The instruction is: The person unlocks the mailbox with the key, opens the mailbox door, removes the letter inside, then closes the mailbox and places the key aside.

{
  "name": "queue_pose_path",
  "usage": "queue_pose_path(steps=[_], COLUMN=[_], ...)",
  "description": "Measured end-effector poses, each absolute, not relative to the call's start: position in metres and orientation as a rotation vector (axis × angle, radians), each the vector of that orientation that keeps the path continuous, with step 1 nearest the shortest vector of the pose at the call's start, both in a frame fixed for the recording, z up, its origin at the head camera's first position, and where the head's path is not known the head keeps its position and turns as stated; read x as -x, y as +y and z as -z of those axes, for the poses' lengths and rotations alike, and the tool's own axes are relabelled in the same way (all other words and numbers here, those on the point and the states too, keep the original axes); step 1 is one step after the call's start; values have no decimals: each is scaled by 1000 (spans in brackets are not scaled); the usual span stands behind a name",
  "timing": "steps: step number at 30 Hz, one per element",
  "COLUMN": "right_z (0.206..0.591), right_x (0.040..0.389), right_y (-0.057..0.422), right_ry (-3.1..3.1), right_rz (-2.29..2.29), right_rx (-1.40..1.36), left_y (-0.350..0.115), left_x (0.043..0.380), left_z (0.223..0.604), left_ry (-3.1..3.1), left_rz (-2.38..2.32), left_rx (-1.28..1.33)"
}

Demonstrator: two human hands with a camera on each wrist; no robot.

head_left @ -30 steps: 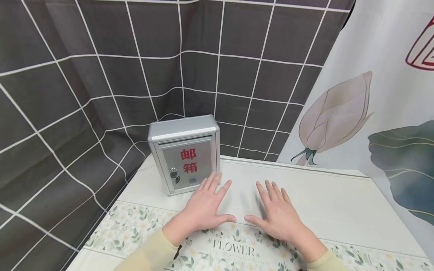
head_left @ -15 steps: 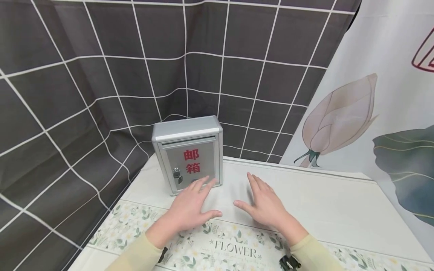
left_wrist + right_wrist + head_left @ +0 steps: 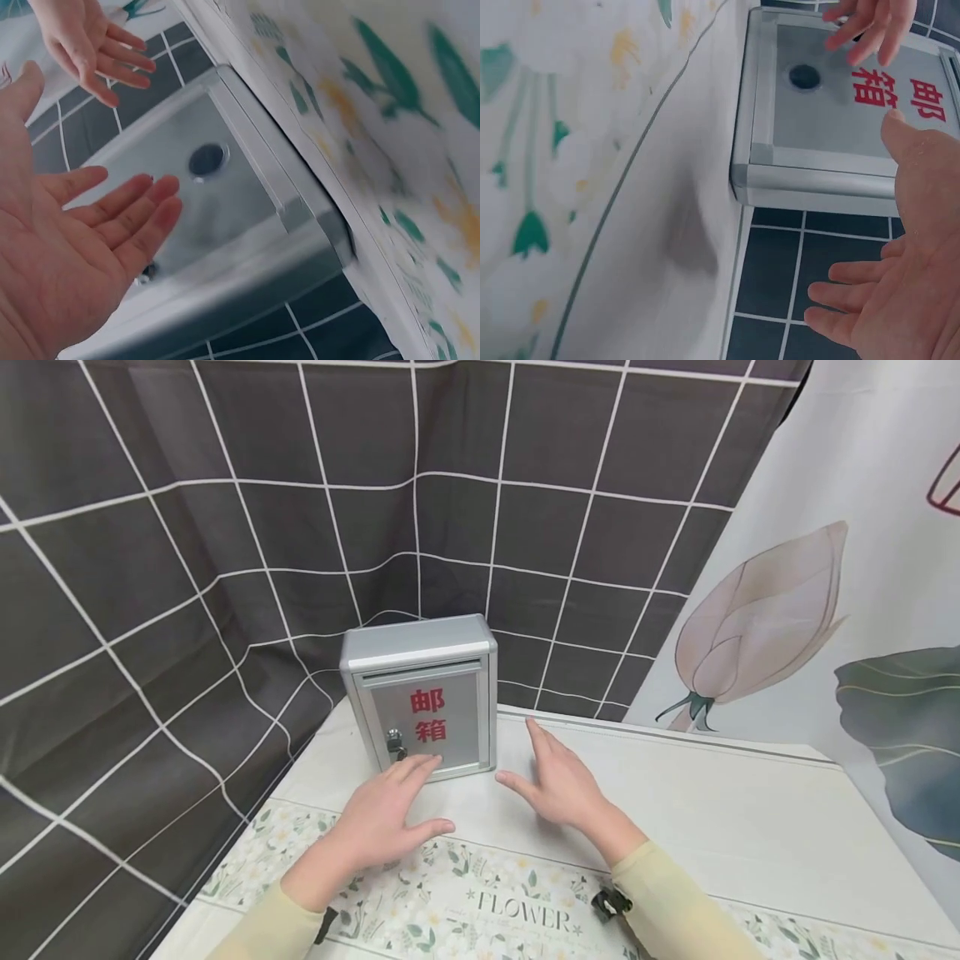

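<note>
A silver metal mailbox [image 3: 461,718] with red characters stands upright on the table, a slot near its top and a lock with a key [image 3: 394,742] at the left of its door. My left hand [image 3: 382,810] hovers before the door's lower left, thumb apart, fingers extended and holding nothing. To the right of the mailbox, my right hand [image 3: 558,781] is held over the table with its fingers stretched out, also holding nothing. In the left wrist view a round dark spot [image 3: 207,160] shows low on the door. Both palms face inward.
The table [image 3: 675,802] has a white cover with a floral band and the word FLOWER. Behind it hangs a dark curtain [image 3: 540,527] with white grid lines. A white cloth [image 3: 787,693] with a printed flower bud hangs at the right.
Both hands have shifted left. The left hand now covers the lower left of the door; the right hand has come closer to the mailbox and turned palm inward. The view has shifted slightly.
</note>
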State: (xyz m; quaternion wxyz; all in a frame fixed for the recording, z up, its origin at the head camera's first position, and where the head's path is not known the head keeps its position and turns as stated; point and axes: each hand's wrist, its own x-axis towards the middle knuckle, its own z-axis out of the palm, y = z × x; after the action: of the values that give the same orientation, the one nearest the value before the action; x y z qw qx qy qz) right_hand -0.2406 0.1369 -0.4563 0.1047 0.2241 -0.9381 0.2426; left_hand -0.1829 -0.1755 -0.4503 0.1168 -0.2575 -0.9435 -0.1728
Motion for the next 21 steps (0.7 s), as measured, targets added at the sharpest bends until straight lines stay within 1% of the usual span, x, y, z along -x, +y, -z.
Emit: queue_pose_path(steps=[12,21], right_z=[450,444], right_x=[261,276], right_y=[123,113], right_ry=[-2817,-2841], right_rz=[-785,-819], right_rx=[-698,-729], left_y=[-218,-251], left_x=[179,191], left_z=[448,448], left_ry=[-2726,-2785], left_rz=[547,622], left_rx=[670,390])
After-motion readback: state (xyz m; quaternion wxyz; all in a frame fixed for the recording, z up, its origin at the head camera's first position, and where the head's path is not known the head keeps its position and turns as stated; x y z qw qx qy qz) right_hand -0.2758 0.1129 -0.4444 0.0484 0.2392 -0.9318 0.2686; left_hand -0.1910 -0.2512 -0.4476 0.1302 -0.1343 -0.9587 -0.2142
